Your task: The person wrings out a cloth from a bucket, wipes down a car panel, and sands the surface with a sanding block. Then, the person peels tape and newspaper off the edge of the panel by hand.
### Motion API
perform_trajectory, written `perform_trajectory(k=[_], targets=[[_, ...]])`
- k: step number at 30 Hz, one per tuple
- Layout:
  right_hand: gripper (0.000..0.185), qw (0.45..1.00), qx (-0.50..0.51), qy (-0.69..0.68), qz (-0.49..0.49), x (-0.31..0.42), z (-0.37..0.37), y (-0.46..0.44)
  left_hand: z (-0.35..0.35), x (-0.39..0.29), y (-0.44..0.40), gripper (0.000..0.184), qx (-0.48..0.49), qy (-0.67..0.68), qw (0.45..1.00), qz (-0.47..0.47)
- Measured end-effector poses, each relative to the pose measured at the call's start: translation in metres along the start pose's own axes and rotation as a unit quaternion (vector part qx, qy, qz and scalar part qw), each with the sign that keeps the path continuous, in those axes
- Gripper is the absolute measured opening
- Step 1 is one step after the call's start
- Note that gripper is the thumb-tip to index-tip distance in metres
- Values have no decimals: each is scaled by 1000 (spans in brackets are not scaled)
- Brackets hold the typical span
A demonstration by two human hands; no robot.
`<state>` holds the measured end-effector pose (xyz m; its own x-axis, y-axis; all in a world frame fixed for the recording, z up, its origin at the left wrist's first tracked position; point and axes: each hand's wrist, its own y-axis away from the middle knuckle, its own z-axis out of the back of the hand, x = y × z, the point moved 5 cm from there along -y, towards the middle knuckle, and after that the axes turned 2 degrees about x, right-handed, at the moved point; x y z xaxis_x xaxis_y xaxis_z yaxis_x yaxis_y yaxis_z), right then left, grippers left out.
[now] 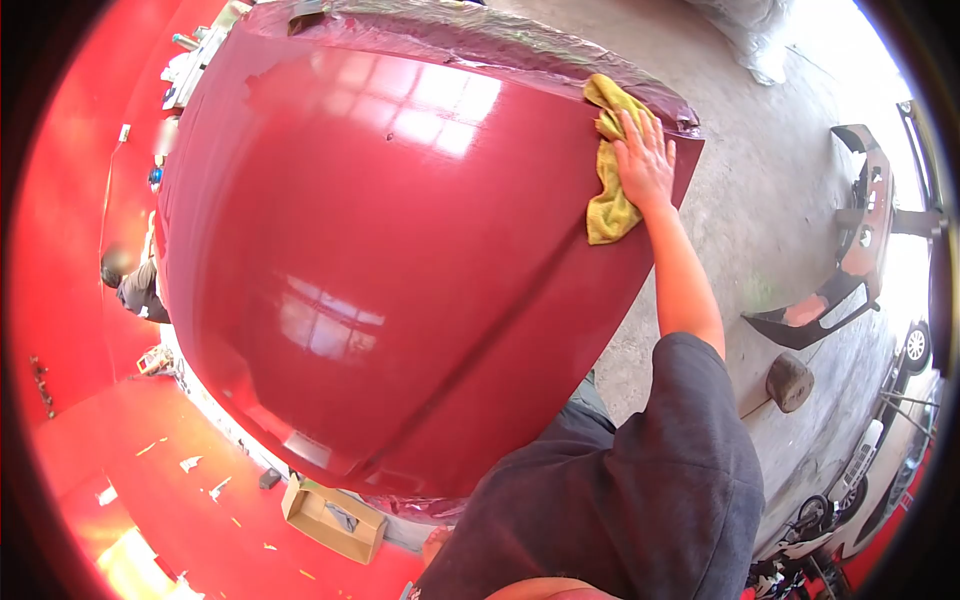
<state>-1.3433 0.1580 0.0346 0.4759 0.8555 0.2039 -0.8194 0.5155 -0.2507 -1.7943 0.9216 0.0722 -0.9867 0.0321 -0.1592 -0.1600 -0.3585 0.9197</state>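
The hood (400,260), glossy red, fills the middle of the frame, its broad face turned up to the person. That puts the panel within arm's reach, with reflected window light showing up the finish. Crinkled sheeting (560,50) runs along its upper edge and shows again at the lower edge; it probably shields what lies beneath or beyond the panel. The yellow cloth (610,215) lies bunched and partly folded near the hood's upper right corner, a soft layer between palm and paint. The right hand (645,165) presses on it, flat and palm down, fingers extended and slightly spread rather than curled round it; that seems suited to even pressure without pinching the cloth. What looks like the left hand (435,545) shows as a small patch at the lower edge of the frame, by the hood's lower rim; its fingers cannot be made out, nor whether it holds anything.

As for edges, the hood's right side slants from the upper right corner down to the person's torso, and the cloth sits just inside it. Beyond spreads the grey floor (735,210), giving the right elbow room outward as far as the detached bumper (878,200) at right. On the far left, a co-worker (140,290) is close to the hood's edge, limiting that side. An open box (312,508) sits near the lower left edge, and a stone (790,382) rests on the floor, well apart from the hood.
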Motion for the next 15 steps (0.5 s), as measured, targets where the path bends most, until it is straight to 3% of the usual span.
perform_trajectory(k=[5, 7, 9, 11, 15], targets=[[57, 997, 8, 16, -81, -73, -1, 6, -7, 26, -12, 10, 36, 9, 999, -19], [59, 985, 2, 4, -171, -104, -10, 3, -10, 35, -17, 10, 47, 19, 998, -25], [63, 987, -32, -36, -156, -128, -25, 3, -12, 42, -22, 9, 58, 30, 997, -34], [68, 946, -34, -158, -281, -148, -40, 7, -15, 51, -27, 9, 69, 48, 995, -44], [73, 947, -4, -138, -290, -141, -43, 30, -27, 76, -33, 8, 104, 115, 986, -64]])
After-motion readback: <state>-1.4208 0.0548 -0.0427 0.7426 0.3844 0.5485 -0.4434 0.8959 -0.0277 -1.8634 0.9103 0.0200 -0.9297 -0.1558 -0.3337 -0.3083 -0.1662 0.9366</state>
